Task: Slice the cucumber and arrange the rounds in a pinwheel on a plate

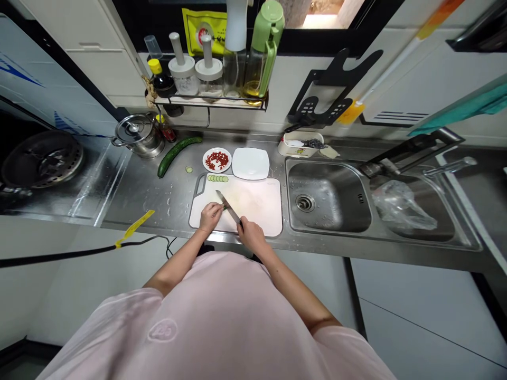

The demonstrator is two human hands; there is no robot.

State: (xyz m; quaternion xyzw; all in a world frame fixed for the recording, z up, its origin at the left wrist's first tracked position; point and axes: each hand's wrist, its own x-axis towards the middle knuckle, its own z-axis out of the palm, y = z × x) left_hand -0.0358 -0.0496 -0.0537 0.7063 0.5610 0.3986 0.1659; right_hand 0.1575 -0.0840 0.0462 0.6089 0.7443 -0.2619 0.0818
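My right hand (252,236) is closed round the dark handle of a kitchen knife (228,205), whose blade points away and to the left over the white cutting board (257,206). Beside the blade, my left hand (211,215) pinches a small green piece, probably cucumber, mostly hidden by the fingers. A row of overlapping cucumber slices (217,179) lies along the board's far left edge. Beyond the board stand a round plate of chopped red pieces (217,160) and a white square plate (251,163). A whole cucumber (178,154) and one loose cucumber slice (189,169) lie on the steel counter.
To the right is a double sink (328,211), with a clear plastic bag (404,203) in its right basin. A lidded steel pot (139,134) and a black wok (41,158) stand left. Above hangs a rack (209,101) with bottles and jars.
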